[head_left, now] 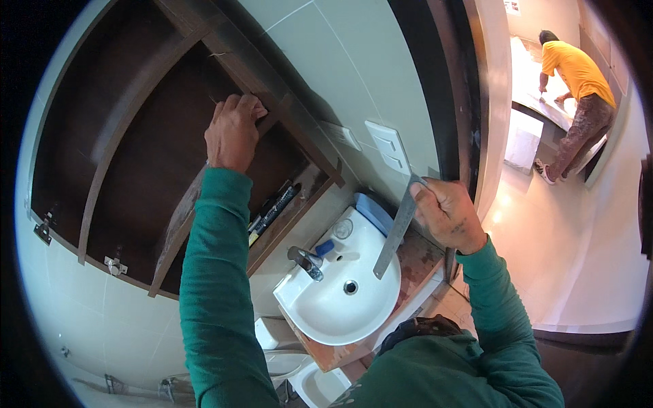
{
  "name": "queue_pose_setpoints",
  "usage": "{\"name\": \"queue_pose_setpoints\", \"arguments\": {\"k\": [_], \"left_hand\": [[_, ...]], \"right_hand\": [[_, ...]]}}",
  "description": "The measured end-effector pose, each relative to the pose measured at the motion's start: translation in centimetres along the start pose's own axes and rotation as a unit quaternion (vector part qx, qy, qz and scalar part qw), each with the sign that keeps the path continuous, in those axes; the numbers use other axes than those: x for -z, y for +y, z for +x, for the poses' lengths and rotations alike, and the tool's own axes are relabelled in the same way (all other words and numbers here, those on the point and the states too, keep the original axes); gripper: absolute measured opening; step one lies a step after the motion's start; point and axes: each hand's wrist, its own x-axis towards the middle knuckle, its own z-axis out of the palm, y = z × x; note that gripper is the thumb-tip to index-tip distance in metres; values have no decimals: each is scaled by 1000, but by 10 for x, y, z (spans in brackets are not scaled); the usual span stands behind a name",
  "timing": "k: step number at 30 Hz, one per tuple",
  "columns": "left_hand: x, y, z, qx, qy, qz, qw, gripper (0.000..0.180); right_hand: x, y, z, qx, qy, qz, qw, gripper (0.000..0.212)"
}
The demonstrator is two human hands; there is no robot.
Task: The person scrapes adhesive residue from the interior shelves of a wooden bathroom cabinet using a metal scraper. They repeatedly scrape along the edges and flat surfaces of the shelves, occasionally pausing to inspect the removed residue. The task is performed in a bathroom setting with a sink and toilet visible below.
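Note:
My left hand (233, 132) is raised to the open dark wood cabinet (163, 129), fingers curled together against the crossing of two frame strips (224, 51). What those fingers pinch, if anything, is hidden. My right hand (449, 216) is closed around the upper end of a flat metal ruler (396, 234). The ruler slants down over the right side of the white washbasin (347, 309), its holed tip above the bowl. Inside the cabinet, below my left hand, several dark pens or markers (275, 204) lie on the lower ledge.
A chrome faucet (306, 262) and a blue object (324, 247) are on the basin. White wall switches (386, 146) sit beside a dark door frame (449, 81). A toilet (279, 340) is below left. Through the doorway, a person in a yellow shirt (578, 68) bends over a board.

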Motion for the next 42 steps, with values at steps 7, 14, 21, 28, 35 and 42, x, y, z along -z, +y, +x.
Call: {"name": "queue_pose_setpoints", "arguments": {"k": [7, 14, 21, 28, 35, 42], "left_hand": [[-10, -2, -5, -8, 129, 26, 991, 19], [138, 50, 64, -99, 260, 2, 961, 14], [158, 82, -147, 131, -163, -143, 967, 18], [158, 124, -449, 348, -562, -142, 737, 32], [180, 191, -699, 447, -752, -125, 468, 40], [157, 171, -766, 471, -680, -182, 531, 39]], "right_hand": [[8, 1, 5, 7, -37, 6, 999, 31], [15, -4, 4, -15, -78, -3, 997, 34], [22, 3, -5, -70, -59, 32, 995, 37], [-3, 25, 3, -34, 35, 129, 990, 58], [-64, -50, 21, 132, -39, -36, 990, 40], [-90, -71, 12, 146, 53, -46, 987, 47]]}}
